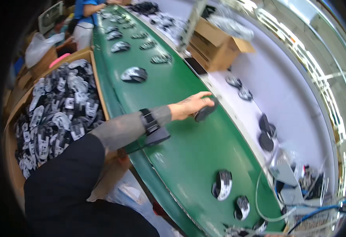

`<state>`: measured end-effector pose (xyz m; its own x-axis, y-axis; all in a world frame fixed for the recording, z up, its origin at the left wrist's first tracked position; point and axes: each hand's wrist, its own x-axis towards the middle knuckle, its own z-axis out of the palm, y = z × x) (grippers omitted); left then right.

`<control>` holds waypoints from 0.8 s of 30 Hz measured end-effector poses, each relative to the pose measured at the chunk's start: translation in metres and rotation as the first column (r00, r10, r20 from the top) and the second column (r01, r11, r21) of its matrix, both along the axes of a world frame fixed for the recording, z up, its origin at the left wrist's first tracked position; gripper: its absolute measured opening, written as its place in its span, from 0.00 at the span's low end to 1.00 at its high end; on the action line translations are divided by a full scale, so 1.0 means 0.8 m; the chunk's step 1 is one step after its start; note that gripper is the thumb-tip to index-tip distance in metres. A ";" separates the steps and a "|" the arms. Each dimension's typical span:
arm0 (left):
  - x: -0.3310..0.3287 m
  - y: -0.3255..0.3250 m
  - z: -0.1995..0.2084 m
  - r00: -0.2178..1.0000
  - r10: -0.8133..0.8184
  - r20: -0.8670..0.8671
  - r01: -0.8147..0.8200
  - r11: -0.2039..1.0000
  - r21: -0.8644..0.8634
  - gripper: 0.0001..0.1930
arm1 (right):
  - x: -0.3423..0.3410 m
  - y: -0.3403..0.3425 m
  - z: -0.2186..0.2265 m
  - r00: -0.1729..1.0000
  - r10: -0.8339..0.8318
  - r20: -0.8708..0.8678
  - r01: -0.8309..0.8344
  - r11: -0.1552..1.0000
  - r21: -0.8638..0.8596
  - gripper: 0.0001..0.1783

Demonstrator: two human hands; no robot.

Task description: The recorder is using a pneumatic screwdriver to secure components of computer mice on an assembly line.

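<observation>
My left hand (192, 106) reaches across the green conveyor belt (173, 158) near its far edge. Its fingers are closed around a dark computer mouse (205, 113), which the hand partly hides. A grey sleeve covers that forearm, and a black strap (149, 120) with a dark block is fastened near the wrist. Closer on the belt, toward the lower right, lie a black and silver mouse (223, 185) and another mouse (242, 207). Further up the belt sits a silver and black mouse (134, 74). My right hand does not show.
At left stands a cardboard box (98, 89) full of black and grey mouse shells (58, 114). Several mice and patterned parts line the belt's upper end, where a person in blue (90, 10) stands. Along the right ledge are an open carton (212, 43), dark parts (265, 140) and cables (259, 197).
</observation>
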<state>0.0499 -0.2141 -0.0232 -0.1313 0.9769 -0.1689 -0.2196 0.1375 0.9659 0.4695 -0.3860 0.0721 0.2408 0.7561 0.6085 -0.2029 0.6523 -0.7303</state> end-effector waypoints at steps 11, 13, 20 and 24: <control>0.214 -0.103 -0.040 0.562 -0.262 0.785 0.263 0.956 0.130 0.27 | -0.043 0.015 0.025 0.960 0.273 -0.063 -0.251 0.939 0.236 0.26; 0.221 -0.108 -0.045 0.547 -0.333 0.768 0.339 0.927 0.160 0.26 | -0.043 0.012 0.029 0.973 0.221 -0.069 -0.196 0.945 0.262 0.24; 0.231 -0.115 -0.051 0.465 -0.405 0.787 0.449 0.874 0.185 0.24 | -0.045 0.040 0.014 0.996 0.040 -0.074 -0.018 0.961 0.277 0.22; 0.231 -0.116 -0.045 0.488 -0.368 0.792 0.440 0.887 0.140 0.24 | -0.061 0.049 0.010 0.989 0.013 -0.146 0.027 0.964 0.266 0.20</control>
<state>0.2344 -0.3069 -0.0589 0.4932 0.8673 -0.0672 -0.7746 0.4730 0.4198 0.4210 -0.3465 0.0804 0.3463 0.5696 0.7454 -0.2889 0.8207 -0.4929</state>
